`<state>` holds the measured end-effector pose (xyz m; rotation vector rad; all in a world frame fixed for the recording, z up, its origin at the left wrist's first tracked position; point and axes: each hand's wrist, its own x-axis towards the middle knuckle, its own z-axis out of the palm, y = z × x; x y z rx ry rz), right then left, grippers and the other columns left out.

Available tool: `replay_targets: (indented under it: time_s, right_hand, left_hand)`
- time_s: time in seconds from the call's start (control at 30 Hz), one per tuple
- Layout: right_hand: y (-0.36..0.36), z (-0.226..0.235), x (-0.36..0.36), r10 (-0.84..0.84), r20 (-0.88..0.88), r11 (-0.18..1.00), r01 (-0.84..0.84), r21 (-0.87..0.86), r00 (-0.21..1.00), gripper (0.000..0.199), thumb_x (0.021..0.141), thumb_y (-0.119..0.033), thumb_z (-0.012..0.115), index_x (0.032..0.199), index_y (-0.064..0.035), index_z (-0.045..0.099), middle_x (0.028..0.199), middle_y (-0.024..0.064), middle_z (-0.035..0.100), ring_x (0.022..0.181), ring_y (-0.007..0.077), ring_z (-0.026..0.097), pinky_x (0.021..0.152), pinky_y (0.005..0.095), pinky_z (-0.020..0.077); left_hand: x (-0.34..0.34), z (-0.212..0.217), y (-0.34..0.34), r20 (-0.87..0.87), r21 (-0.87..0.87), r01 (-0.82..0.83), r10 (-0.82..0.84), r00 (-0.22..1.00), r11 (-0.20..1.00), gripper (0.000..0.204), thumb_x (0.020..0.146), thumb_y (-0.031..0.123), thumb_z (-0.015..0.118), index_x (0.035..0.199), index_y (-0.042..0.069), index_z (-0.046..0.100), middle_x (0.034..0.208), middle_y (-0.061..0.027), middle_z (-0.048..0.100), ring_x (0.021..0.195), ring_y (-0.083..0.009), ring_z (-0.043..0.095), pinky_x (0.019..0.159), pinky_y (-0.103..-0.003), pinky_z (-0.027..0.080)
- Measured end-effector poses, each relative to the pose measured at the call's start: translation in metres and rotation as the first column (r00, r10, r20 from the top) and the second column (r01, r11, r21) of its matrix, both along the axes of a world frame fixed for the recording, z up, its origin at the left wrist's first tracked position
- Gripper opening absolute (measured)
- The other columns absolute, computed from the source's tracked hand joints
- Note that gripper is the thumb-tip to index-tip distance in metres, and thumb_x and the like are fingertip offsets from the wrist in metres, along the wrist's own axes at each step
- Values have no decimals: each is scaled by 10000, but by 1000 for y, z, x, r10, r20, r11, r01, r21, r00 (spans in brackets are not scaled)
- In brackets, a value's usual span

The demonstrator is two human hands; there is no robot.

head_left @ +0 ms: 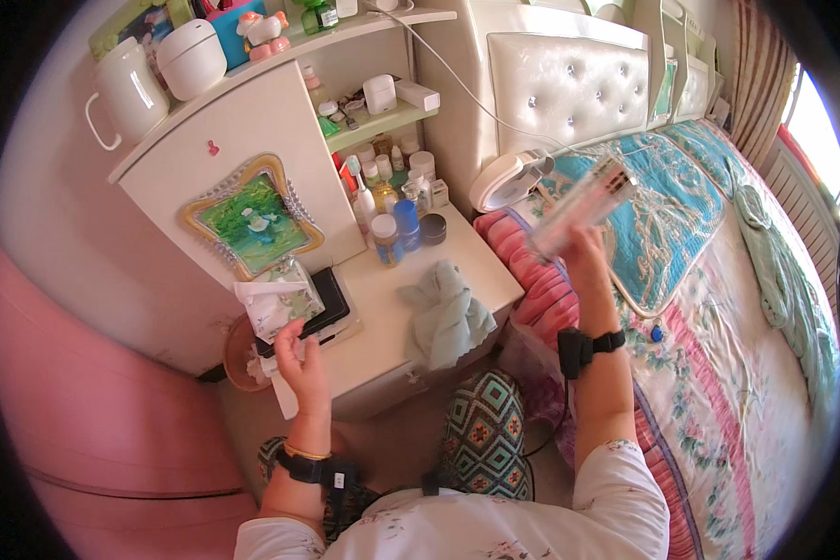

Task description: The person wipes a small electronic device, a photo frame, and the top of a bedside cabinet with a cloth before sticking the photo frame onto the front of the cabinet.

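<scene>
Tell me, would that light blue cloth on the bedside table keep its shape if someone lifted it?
Probably not. The light blue cloth lies crumpled in soft folds on the white bedside table, so it would likely droop limply from the fingers. It looks thin, so probably light. One edge hangs over the table's front, so a push might slide it off.

Light: you get bright daylight from the window [817,131] at upper right, blown out there | Shadows: soft, under the nightstand [420,308] | Blur: the raised object at upper centre is smeared | Edges: fisheye bending, black vignette corners
</scene>
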<state>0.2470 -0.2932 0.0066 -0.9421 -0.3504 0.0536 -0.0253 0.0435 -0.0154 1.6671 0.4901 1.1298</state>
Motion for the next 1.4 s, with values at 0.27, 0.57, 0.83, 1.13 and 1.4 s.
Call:
replay_targets:
  time_s: [0.27,0.57,0.83,1.13,1.4]
  right_hand:
    - [116,-17,0,3,169,808,97,-582,986,541,640,-145,722,1058,2,412,905,90,568,823,166,535,696,316,440]
    - [125,-12,-8,8,330,681,236,-693,944,582,614,-167,749,1061,-24,405,931,97,546,843,168,513,746,299,420]
    - [129,-12,-7,60,268,697,151,-701,962,631,605,-165,753,1129,-35,427,1024,116,529,957,224,519,839,335,406]
    - [129,-20,-3,96,269,766,101,-635,958,627,606,-130,739,1143,-26,431,1084,117,489,1004,220,489,863,332,393]
    - [130,-24,-1,120,322,754,125,-645,939,595,628,-113,731,1124,-26,413,1029,86,517,953,168,488,831,296,396]
  left_hand:
    - [21,-9,-9,-50,21,225,-224,973,974,292,736,-41,528,1023,8,509,1037,-87,517,994,-186,501,904,-318,386]
    - [77,8,-17,-277,152,296,-247,929,943,432,707,18,601,1114,41,461,1101,-105,486,1025,-208,484,841,-331,403]
    - [162,45,-23,-300,687,170,62,952,707,635,615,101,710,1178,37,423,1110,-163,476,1054,-329,447,884,-407,377]
    - [182,11,-9,-494,409,153,77,866,900,567,622,172,732,1089,-10,468,1019,-177,563,967,-323,538,841,-389,419]
    - [171,3,2,-524,259,65,83,848,964,502,646,239,721,1053,59,489,959,-138,587,899,-313,569,762,-387,446]
